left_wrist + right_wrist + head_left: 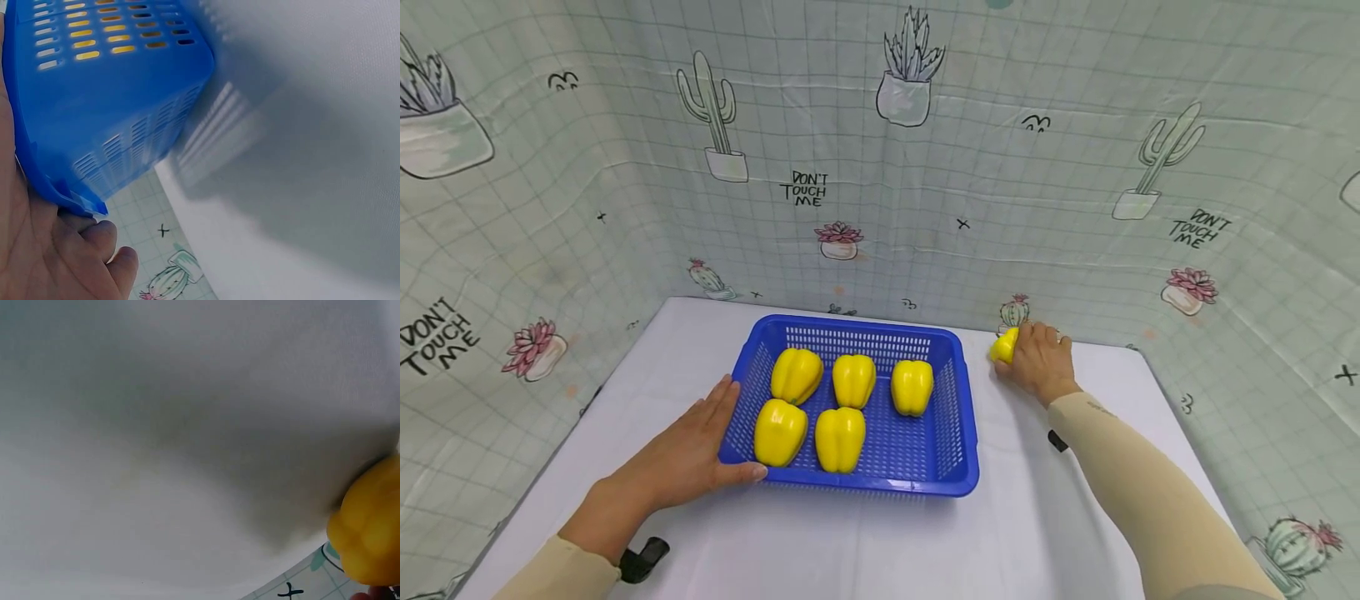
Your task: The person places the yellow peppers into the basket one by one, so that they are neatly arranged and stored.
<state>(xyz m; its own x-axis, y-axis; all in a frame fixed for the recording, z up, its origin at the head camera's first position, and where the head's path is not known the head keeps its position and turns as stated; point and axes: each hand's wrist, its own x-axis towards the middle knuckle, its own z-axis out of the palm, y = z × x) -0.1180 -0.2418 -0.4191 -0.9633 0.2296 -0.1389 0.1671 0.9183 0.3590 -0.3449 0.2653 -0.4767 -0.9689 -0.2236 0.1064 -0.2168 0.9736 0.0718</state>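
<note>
At the back right of the table, my right hand [1041,358] grips a yellow bell pepper [1004,345], whose left side shows past the fingers. The right wrist view catches that bell pepper [372,525] at its right edge, with fingertips just below it. My left hand [688,446] rests against the left front corner of a blue plastic basket [910,485]. Its fingers lie along the left rim and its thumb on the front rim; the left wrist view shows the hand touching the rim. Several yellow bell peppers [840,439] stand apart or close together inside the basket.
A white cloth [850,550] covers the table. Behind and at both sides hangs a pale green checked curtain [970,167] printed with potted plants. Dark straps [643,560] show at the wrists.
</note>
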